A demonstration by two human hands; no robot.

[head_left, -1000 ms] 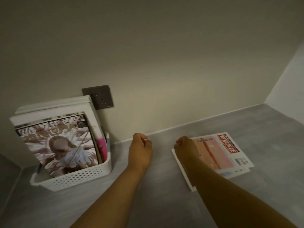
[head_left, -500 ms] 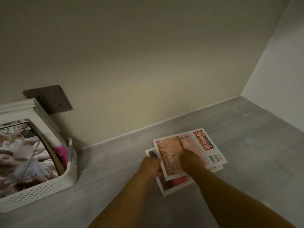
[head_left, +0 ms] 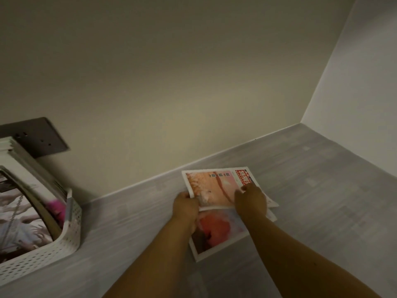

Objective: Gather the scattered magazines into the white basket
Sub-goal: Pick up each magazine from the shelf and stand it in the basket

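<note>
An orange-pink magazine point(head_left: 214, 186) with a red title block is tilted up off the grey surface. My left hand point(head_left: 185, 206) grips its near left corner and my right hand point(head_left: 250, 201) holds its right side. Under it a second magazine point(head_left: 214, 231) with a red and dark cover lies flat. The white perforated basket point(head_left: 68, 237) stands at the left edge, holding several upright magazines point(head_left: 19, 214); it is partly cut off by the frame.
A dark wall socket plate point(head_left: 40, 138) sits behind the basket. The beige back wall meets a white side wall point(head_left: 361, 100) at the right corner. Grey surface point(head_left: 322, 190) stretches to the right of the magazines.
Both hands reached from mid-surface to the magazines, took hold of the top one and lifted its near edge, uncovering the lower one. The view swung right, pushing the basket toward the left edge.
</note>
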